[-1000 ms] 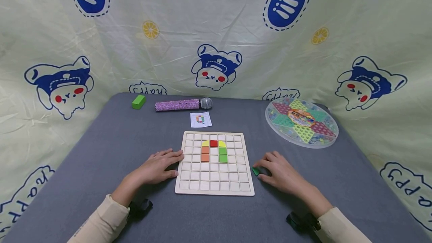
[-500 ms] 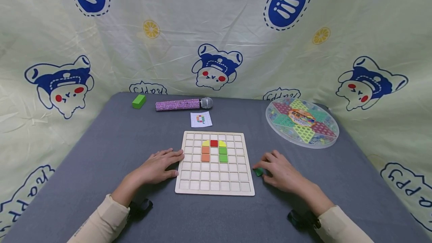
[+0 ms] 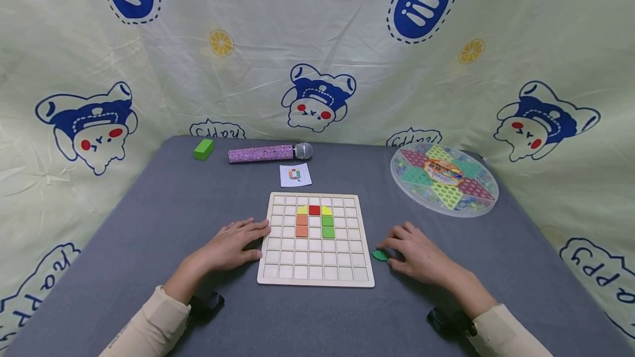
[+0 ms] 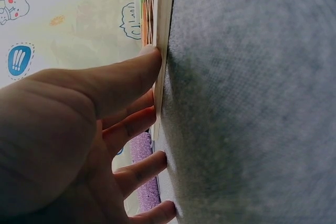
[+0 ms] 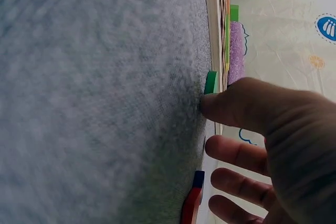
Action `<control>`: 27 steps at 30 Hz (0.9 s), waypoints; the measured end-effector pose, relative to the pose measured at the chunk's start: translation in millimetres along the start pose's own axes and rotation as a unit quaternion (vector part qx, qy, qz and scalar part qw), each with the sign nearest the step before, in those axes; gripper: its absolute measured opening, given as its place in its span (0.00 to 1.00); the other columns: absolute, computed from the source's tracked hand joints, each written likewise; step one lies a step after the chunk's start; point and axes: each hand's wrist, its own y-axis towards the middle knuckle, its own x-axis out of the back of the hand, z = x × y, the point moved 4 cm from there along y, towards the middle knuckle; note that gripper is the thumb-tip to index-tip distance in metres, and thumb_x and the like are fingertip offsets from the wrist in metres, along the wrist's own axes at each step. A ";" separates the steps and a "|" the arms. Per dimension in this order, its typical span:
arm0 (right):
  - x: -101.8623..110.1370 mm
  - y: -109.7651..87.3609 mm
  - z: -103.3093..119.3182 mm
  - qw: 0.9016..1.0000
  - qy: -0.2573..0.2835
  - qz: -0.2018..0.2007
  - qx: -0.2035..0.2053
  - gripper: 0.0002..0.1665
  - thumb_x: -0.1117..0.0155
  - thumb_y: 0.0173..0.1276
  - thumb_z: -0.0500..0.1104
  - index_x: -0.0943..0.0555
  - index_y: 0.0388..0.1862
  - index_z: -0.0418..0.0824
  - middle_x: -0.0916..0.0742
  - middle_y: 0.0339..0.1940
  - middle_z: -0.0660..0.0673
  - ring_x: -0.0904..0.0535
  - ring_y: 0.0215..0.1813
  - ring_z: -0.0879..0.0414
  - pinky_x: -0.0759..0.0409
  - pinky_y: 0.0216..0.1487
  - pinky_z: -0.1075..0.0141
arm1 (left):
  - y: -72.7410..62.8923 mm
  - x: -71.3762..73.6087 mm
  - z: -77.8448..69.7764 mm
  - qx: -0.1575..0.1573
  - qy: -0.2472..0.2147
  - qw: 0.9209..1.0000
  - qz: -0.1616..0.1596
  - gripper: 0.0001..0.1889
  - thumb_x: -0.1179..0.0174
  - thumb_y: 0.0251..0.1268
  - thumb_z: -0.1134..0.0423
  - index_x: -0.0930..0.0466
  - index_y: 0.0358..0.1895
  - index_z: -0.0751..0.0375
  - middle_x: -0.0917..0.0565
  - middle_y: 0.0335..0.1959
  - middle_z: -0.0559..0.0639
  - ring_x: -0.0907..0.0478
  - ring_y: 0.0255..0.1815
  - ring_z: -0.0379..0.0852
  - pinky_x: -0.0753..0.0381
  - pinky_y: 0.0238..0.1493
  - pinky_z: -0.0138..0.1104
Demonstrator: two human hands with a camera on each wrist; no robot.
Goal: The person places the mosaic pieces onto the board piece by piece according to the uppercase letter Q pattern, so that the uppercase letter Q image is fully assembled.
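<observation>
In the head view a wooden grid board (image 3: 294, 270) lies on the table. It holds two yellow pieces, a red square (image 3: 315, 210), two orange squares (image 3: 301, 231) and two green squares (image 3: 328, 232). My left hand (image 3: 234, 247) rests at the board's left edge, fingers extended; its thumb (image 4: 137, 69) touches the rim in the left wrist view. Right of the board, my right hand (image 3: 415, 255) pinches a small flat green tile (image 3: 380, 255) with a curved edge, close over the cloth. In the right wrist view the thumb (image 5: 228, 103) covers part of that tile.
Behind the board lie a pattern card (image 3: 295, 176), a glittery purple microphone (image 3: 265, 153) and a green block (image 3: 204, 149). A round Chinese checkers box (image 3: 444, 180) is at the back right. Below the right fingers, a red and blue piece (image 5: 192, 201) shows in the right wrist view.
The green tile has turned between my right fingers and now shows its broad face. My right hand has shifted slightly right. The left hand and the board have stayed put.
</observation>
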 end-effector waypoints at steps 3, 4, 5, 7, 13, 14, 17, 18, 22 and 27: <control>0.6 0.4 0.6 1.000 -0.001 -0.002 -0.003 0.15 0.30 0.57 0.44 0.16 0.45 0.53 0.21 0.39 0.56 0.34 0.41 0.61 0.32 0.40 0.63 | -0.2 0.6 -0.3 -0.001 0.000 1.000 -0.001 0.29 0.43 0.66 0.54 0.36 0.70 0.55 0.38 0.73 0.50 0.47 0.75 0.61 0.48 0.65 0.67; 0.8 0.6 1.0 1.000 -0.001 -0.003 -0.003 0.14 0.30 0.57 0.44 0.16 0.44 0.53 0.21 0.39 0.56 0.34 0.41 0.61 0.32 0.41 0.63 | -0.2 0.6 -0.2 -0.002 0.001 1.000 -0.002 0.29 0.43 0.66 0.54 0.36 0.70 0.55 0.38 0.73 0.51 0.47 0.75 0.61 0.48 0.65 0.66; 1.1 1.0 1.4 1.000 0.000 -0.004 -0.005 0.14 0.30 0.57 0.45 0.16 0.44 0.52 0.21 0.38 0.56 0.34 0.41 0.61 0.32 0.41 0.63 | -0.1 0.6 0.0 -0.003 0.001 1.000 -0.002 0.29 0.43 0.66 0.54 0.36 0.70 0.55 0.38 0.73 0.51 0.47 0.75 0.61 0.48 0.65 0.66; 2.3 2.3 3.1 1.000 0.001 -0.008 -0.006 0.13 0.30 0.57 0.45 0.16 0.43 0.52 0.21 0.38 0.56 0.33 0.41 0.61 0.31 0.41 0.63 | 0.0 0.7 0.5 -0.005 0.002 1.000 -0.002 0.29 0.43 0.66 0.54 0.36 0.70 0.55 0.38 0.74 0.51 0.47 0.75 0.61 0.48 0.65 0.66; 9.5 15.6 20.3 0.999 0.005 -0.046 0.022 0.13 0.28 0.56 0.47 0.16 0.41 0.51 0.22 0.37 0.55 0.34 0.40 0.61 0.32 0.40 0.64 | 0.3 0.5 1.8 -0.002 0.002 1.000 0.000 0.30 0.43 0.66 0.54 0.36 0.70 0.55 0.38 0.74 0.51 0.48 0.75 0.61 0.48 0.66 0.65; 10.4 19.2 24.6 0.998 0.007 -0.052 0.027 0.13 0.28 0.56 0.47 0.16 0.41 0.50 0.21 0.37 0.55 0.35 0.39 0.61 0.32 0.40 0.65 | 0.3 0.4 1.9 -0.001 0.001 1.000 0.001 0.30 0.43 0.66 0.54 0.36 0.70 0.55 0.38 0.74 0.51 0.48 0.75 0.60 0.48 0.66 0.65; 10.9 31.3 38.1 0.997 0.008 -0.061 0.042 0.13 0.28 0.56 0.48 0.16 0.41 0.49 0.21 0.37 0.54 0.34 0.39 0.61 0.32 0.40 0.65 | 0.4 0.0 2.2 -0.002 0.001 1.000 0.001 0.30 0.43 0.66 0.54 0.36 0.70 0.55 0.38 0.74 0.51 0.48 0.75 0.61 0.48 0.66 0.65; 10.7 35.5 42.6 0.997 0.009 -0.064 0.048 0.13 0.28 0.55 0.48 0.16 0.41 0.49 0.20 0.37 0.54 0.34 0.39 0.60 0.32 0.40 0.65 | 0.5 -0.2 2.2 -0.003 0.001 1.000 0.001 0.30 0.43 0.66 0.54 0.36 0.70 0.55 0.38 0.74 0.51 0.48 0.75 0.61 0.48 0.66 0.65; 7.6 53.8 59.6 0.996 0.012 -0.061 0.057 0.14 0.28 0.55 0.49 0.15 0.41 0.48 0.19 0.38 0.52 0.31 0.42 0.58 0.30 0.42 0.64 | 0.8 -0.7 2.3 -0.006 0.000 1.000 -0.001 0.30 0.43 0.66 0.53 0.36 0.70 0.55 0.38 0.74 0.51 0.48 0.75 0.60 0.48 0.66 0.65; 1.6 75.3 79.8 0.996 0.005 -0.063 0.064 0.13 0.28 0.55 0.49 0.14 0.39 0.49 0.19 0.36 0.52 0.30 0.41 0.58 0.30 0.41 0.65 | 0.7 0.0 2.2 -0.006 -0.004 1.000 -0.002 0.30 0.43 0.66 0.54 0.36 0.70 0.55 0.38 0.74 0.51 0.48 0.75 0.61 0.48 0.66 0.65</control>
